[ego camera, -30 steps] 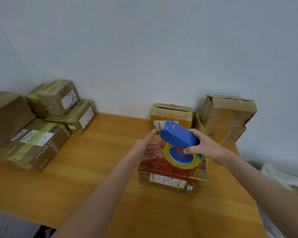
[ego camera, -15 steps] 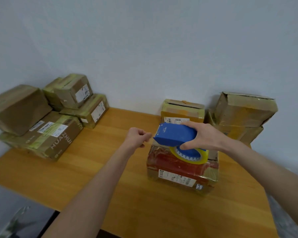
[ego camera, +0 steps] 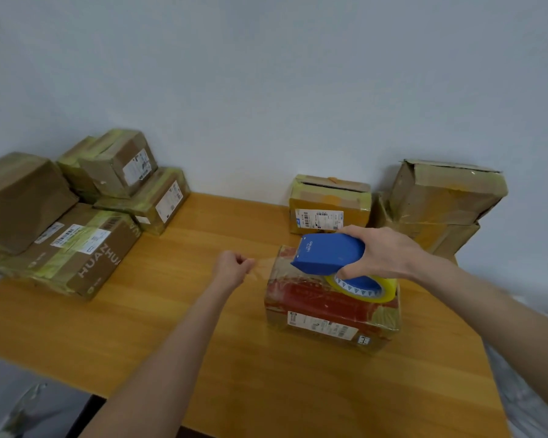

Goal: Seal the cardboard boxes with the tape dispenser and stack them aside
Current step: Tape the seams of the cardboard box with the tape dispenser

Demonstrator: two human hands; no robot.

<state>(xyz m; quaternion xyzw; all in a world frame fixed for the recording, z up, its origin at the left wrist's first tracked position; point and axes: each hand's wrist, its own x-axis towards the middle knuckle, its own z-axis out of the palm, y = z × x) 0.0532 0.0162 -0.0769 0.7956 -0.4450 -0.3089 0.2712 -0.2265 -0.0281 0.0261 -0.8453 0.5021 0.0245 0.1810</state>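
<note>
Right hand (ego camera: pixel 383 252) is clamped over the back of the blue tape dispenser (ego camera: pixel 328 254), fingers wrapped round its body, holding it just above the top of the red-topped box (ego camera: pixel 317 308) at the middle right of the table (ego camera: pixel 203 327). The yellow tape roll (ego camera: pixel 366 289) peeks out under that hand, half covered by the dispenser and the palm, and whether it touches the box top is hard to say. Out to the left, the left hand (ego camera: pixel 233 267) is curled with thumb and forefinger pinched together on a faint, nearly see-through tape strip (ego camera: pixel 266 260) that stretches back toward the dispenser's nose; the strip is so pale against the wood that its edges barely show. The box carries a white label on its near side, print too small to read, and glossy wrap blurs the red surface. Behind it against the wall sits a small box (ego camera: pixel 329 203) with its top flap slightly lifted. To its right, two worn boxes (ego camera: pixel 440 200) are stacked, the lower one partly hidden by the right wrist. Far left, a pile of taped boxes (ego camera: pixel 60 232) crowds the table corner, its outermost box cut off by the picture's edge. Both forearms run out of view at the bottom.
</note>
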